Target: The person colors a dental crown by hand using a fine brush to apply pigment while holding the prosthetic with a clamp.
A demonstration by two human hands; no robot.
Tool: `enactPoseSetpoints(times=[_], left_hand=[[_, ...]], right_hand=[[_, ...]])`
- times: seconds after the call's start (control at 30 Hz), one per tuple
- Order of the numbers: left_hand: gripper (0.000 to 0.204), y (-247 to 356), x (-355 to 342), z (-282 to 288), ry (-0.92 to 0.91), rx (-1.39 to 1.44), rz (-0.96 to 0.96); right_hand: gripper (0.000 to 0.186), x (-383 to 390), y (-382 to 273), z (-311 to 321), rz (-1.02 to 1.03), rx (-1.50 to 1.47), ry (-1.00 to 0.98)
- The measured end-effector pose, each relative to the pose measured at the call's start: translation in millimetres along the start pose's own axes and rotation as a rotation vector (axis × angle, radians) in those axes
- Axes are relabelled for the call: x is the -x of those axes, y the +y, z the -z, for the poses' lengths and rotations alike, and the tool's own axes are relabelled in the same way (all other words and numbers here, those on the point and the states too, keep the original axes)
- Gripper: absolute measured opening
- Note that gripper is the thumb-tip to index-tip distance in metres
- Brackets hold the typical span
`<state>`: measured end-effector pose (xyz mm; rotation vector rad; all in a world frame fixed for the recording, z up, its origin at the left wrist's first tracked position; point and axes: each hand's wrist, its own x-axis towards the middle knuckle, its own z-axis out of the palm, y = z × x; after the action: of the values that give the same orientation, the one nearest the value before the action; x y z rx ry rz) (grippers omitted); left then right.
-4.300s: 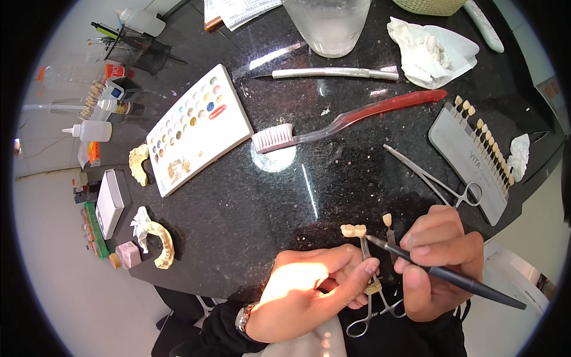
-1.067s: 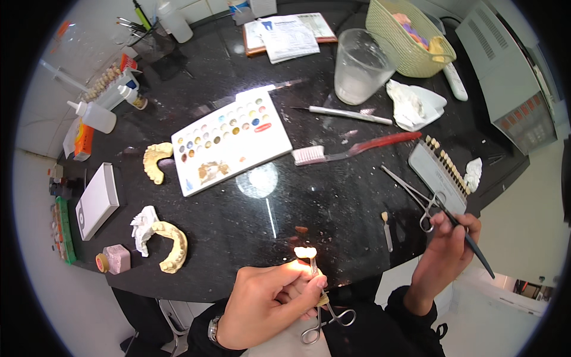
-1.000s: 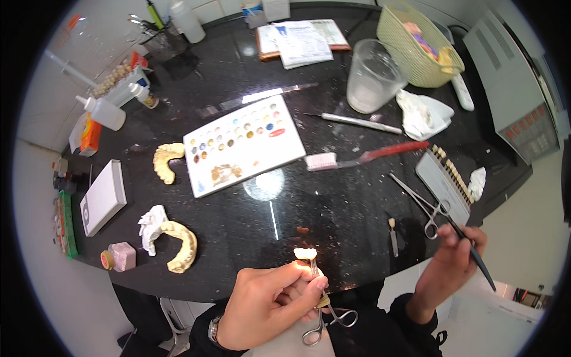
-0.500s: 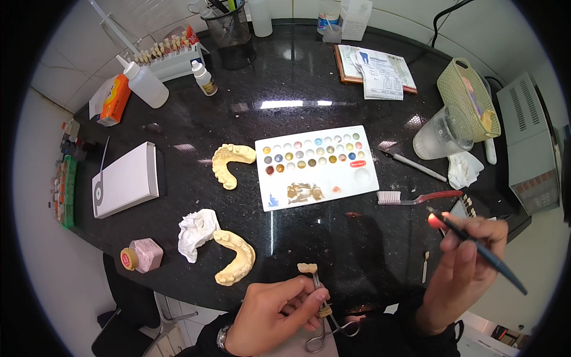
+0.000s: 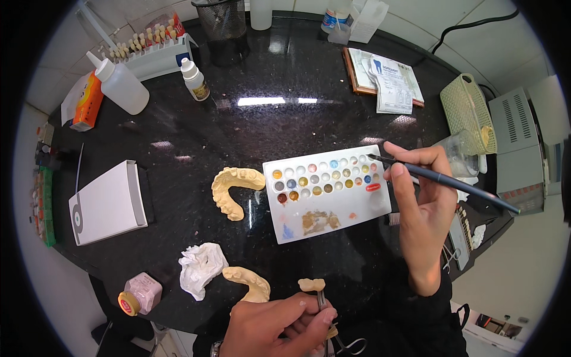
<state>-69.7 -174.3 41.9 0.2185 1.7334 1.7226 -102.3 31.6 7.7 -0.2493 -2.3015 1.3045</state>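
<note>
My left hand (image 5: 279,324) is closed around locking forceps (image 5: 323,300) at the near edge of the table. Their jaws grip a small tooth-coloured dental bridge (image 5: 311,285), which points away from me. Between thumb and fingers, my right hand (image 5: 425,208) pinches a dark slim paintbrush (image 5: 455,181). Its tip is at the far right corner of a white palette (image 5: 377,208), by the wells; I cannot tell if it touches. Several wells hold coloured pastes, and brown and blue smears mark the near part. Two cream plaster dental casts lie left of it: one cast (image 5: 223,190) beside the palette, another cast (image 5: 253,282) near my left hand.
Crumpled white tissue (image 5: 201,268) and a pink jar (image 5: 141,293) lie at the near left. Behind them are a white box (image 5: 110,205), a squeeze bottle (image 5: 125,86) and a dropper bottle (image 5: 195,80). At right stand a clear cup (image 5: 458,154) and a woven basket (image 5: 464,110).
My right hand has moved left and away from me, carrying the brush from the right side to the palette's far right corner. My left hand still holds the forceps. The view has shifted.
</note>
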Motion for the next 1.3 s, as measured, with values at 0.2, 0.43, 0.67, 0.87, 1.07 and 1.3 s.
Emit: enactPoseSetpoints(times=[0.2, 0.43, 0.67, 0.87, 1.07, 1.3], left_hand=[[0.010, -4, -5, 3, -0.036, 0.004, -0.019], [0.011, -11, -8, 6, -0.013, -0.057, -0.120], [0.010, -13, -9, 6, 0.019, -0.057, -0.139], [0.009, -14, -10, 6, 0.003, -0.061, -0.119], [0.010, -13, -10, 7, 0.016, -0.071, -0.128], [0.010, -14, -10, 9, 0.014, -0.107, -0.145]], right_hand=[[0.008, -17, 11, -3, 0.130, 0.183, -0.185], [0.008, -23, 13, -16, 0.160, 0.222, -0.250], [0.008, -24, 6, -17, 0.074, 0.250, -0.292], [0.009, -24, 11, -19, 0.157, 0.259, -0.281], [0.009, -25, 8, -18, 0.145, 0.266, -0.292], [0.006, -23, 7, -20, 0.114, 0.213, -0.296]])
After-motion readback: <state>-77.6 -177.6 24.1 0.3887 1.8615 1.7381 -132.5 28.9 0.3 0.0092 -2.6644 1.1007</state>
